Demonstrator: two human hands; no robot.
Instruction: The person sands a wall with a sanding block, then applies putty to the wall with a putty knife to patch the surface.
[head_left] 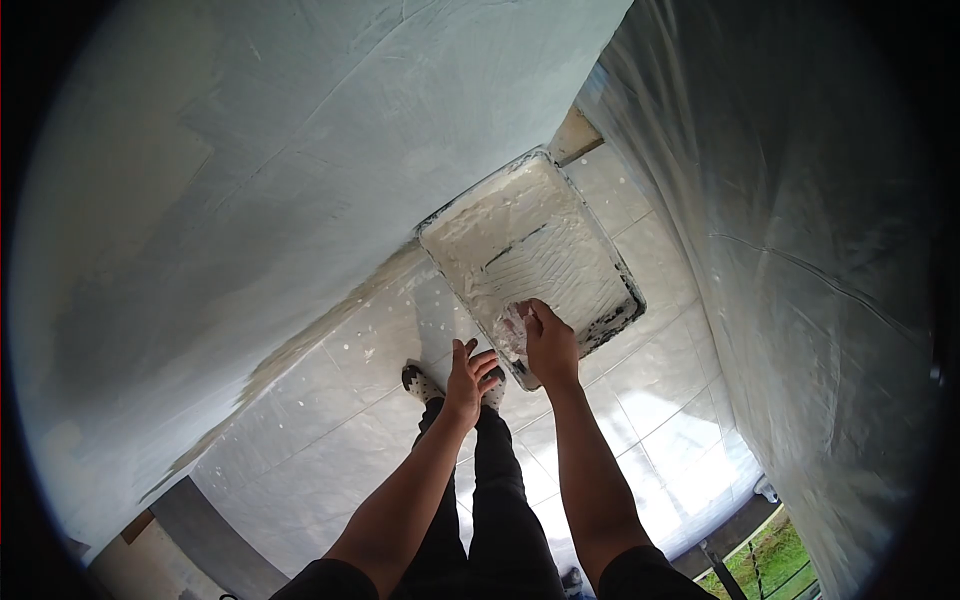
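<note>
My right hand (552, 348) is closed around a crumpled whitish piece (515, 325), perhaps plastic or a rag, smeared with what looks like paint. It is over the near left corner of a paint tray (607, 242). Pale, thick paint (510, 210) coats the tray's ridged surface, and dark patches show along its rim. Just left of the tray, my left hand (470, 382) holds nothing, its fingers spread and slightly bent. Both hands are apart from each other.
A grey-white wall (330, 130) rises along the left. Translucent plastic sheeting (800, 250) hangs on the right. Pale floor tiles (350, 350) carry white spatters. My feet in patterned footwear (425, 383) stand near the tray. Grass (775, 560) shows past a railing at lower right.
</note>
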